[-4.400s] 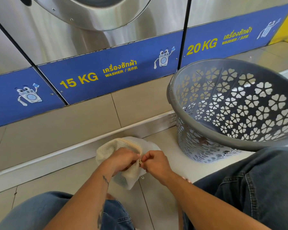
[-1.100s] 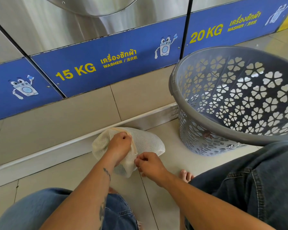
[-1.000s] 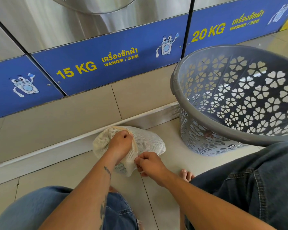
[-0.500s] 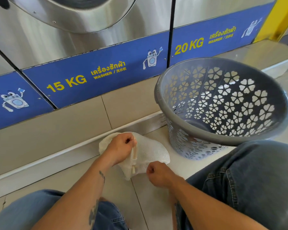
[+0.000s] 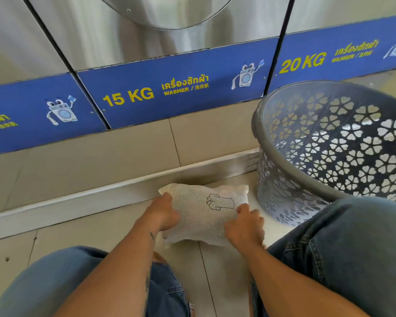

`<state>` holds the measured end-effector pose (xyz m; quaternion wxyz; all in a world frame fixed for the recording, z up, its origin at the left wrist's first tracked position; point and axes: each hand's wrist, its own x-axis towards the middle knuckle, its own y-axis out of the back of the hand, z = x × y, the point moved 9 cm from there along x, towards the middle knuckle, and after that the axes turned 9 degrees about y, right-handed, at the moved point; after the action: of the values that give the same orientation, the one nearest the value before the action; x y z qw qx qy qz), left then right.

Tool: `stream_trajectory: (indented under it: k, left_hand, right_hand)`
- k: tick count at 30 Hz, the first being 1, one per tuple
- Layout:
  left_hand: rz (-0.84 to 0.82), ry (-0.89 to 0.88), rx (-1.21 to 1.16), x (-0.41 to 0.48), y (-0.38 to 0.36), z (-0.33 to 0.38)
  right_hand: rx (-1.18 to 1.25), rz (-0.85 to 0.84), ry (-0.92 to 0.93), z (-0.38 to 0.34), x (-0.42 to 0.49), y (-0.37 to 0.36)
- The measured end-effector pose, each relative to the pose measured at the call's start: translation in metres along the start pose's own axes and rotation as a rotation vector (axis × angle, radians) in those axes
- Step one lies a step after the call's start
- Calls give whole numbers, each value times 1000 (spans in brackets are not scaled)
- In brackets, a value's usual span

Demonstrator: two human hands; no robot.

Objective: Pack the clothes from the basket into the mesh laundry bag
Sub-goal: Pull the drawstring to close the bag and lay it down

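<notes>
Mesh laundry bag (image 5: 206, 209) lies stuffed on the floor (image 5: 78, 236) below the 15 KG washer (image 5: 169, 88), shirt icon up, zip not visible. Left hand (image 5: 164, 213) grips its left end, right hand (image 5: 245, 225) its right corner, fingers curled into the mesh. Basket (image 5: 254, 126) just right, no clothes seen inside. Packing looks done, maybe only letting go left

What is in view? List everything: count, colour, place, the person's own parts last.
washers: three fronts, steel with blue bands, along the top
plinth: one, beige tile, under the washers
floor: one, pale tile, below the plinth
basket: one, grey, on the floor at right
mesh laundry bag: one, white, between the hands
legs: two, blue jeans, bottom corners
left hand: one, grips the bag's left end
right hand: one, grips the bag's right end
</notes>
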<state>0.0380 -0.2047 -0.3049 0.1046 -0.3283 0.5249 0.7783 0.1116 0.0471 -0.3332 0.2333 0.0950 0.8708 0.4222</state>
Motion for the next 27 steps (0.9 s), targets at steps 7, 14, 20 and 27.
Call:
stream_trajectory:
  k: [7, 14, 20, 27]
  left_hand:
    - [-160, 153, -274, 32, -46, -7]
    - [-174, 243, -282, 70, -115, -43]
    - [-25, 182, -341, 102, -101, -41]
    - [85, 91, -366, 92, -66, -33]
  right_hand:
    - [167, -178, -129, 10, 21, -52]
    - [100, -223, -194, 30, 43, -88]
    - [81, -169, -224, 14, 80, -102]
    - [-141, -139, -63, -28, 81, -77]
